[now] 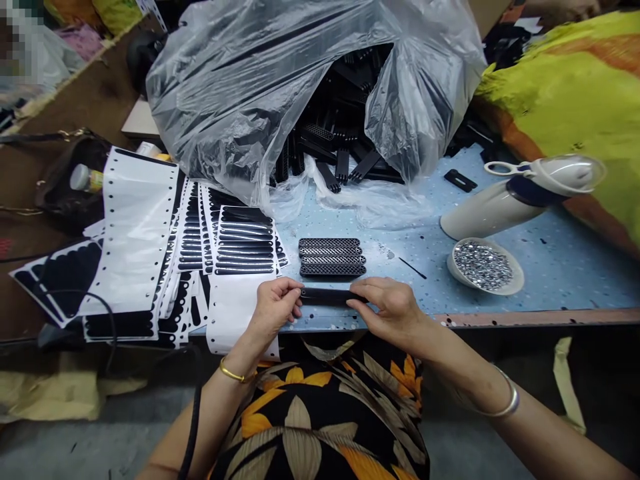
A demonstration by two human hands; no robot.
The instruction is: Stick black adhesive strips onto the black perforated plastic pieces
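Observation:
A smooth, narrow black strip-shaped piece (327, 296) with rounded ends is stretched level between my hands at the table's front edge. My left hand (278, 301) pinches its left end, thumb and fingers pressed together. At its right end, my right hand (389, 303) grips with the thumb below and fingers above. Whether it is one part or a strip laid on a part, I cannot tell. Just beyond it lies a row of several black pieces with a mesh pattern (333, 257). Left of these are white sheets bearing glossy black strips (246, 241).
A clear plastic bag (225, 87) of black parts (345, 100) stands at the back. To the right are a bowl of tiny silvery pieces (483, 265), a tilted white bottle (493, 208) and a yellow sack (575, 87). A thin black stick (413, 268) lies on the blue table (400, 293).

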